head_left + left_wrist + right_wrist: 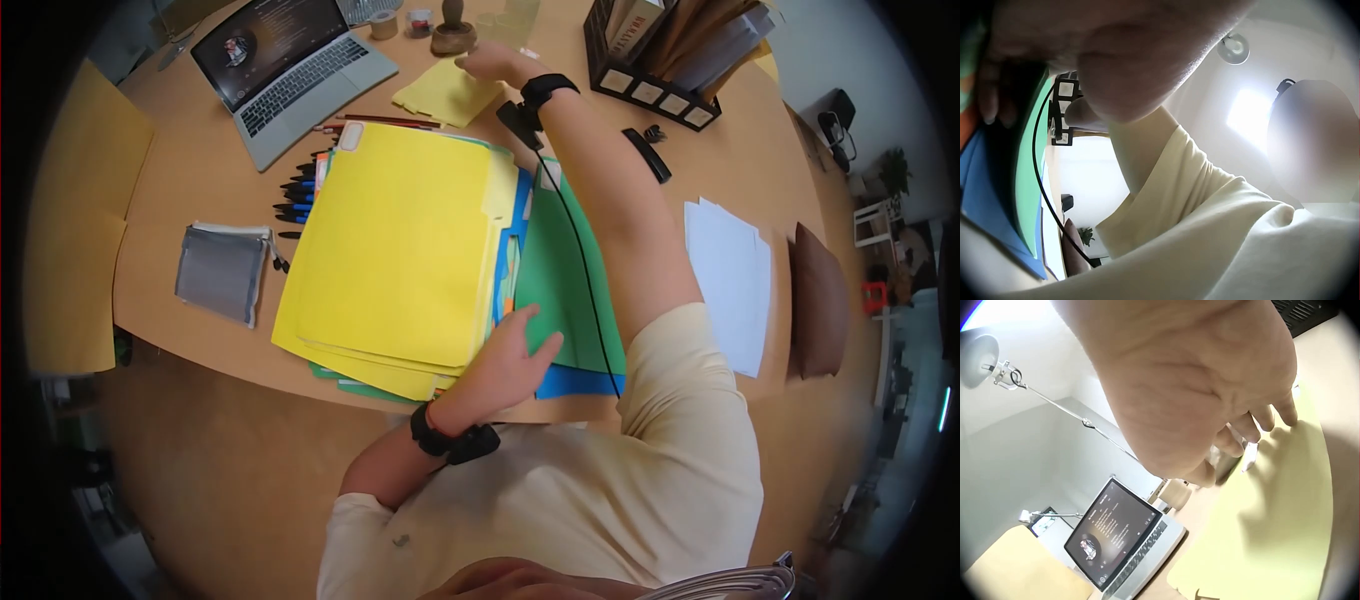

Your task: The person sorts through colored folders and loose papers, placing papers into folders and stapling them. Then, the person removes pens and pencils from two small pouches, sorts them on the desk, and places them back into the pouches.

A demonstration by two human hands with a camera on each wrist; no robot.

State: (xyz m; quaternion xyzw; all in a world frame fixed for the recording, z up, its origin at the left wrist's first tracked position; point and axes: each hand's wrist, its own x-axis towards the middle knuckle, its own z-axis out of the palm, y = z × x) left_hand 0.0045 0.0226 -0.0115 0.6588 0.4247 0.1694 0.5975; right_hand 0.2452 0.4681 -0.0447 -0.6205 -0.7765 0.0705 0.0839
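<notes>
My right hand (492,62) reaches to the far side of the desk, its fingertips at the far edge of a pale yellow sheet (448,95). In the right wrist view the fingers (1285,411) point down onto that yellow sheet (1291,506), and the palm faces the camera. Close to my body, my left hand (505,365) has its thumb and fingers spread. It lies between the stack of yellow folders (400,240) and a green folder (575,280). Blue folders (575,383) show under the green one. In the left wrist view the left fingertips (990,112) hang beside the green folder (1025,181).
An open laptop (300,90) stands at the back left, with pens (293,205) and a grey zip pouch (220,272) nearer. At right are a black file organizer (660,95), a stapler (647,155), white papers (730,280) and a brown case (818,305). A cable (580,250) crosses the green folder.
</notes>
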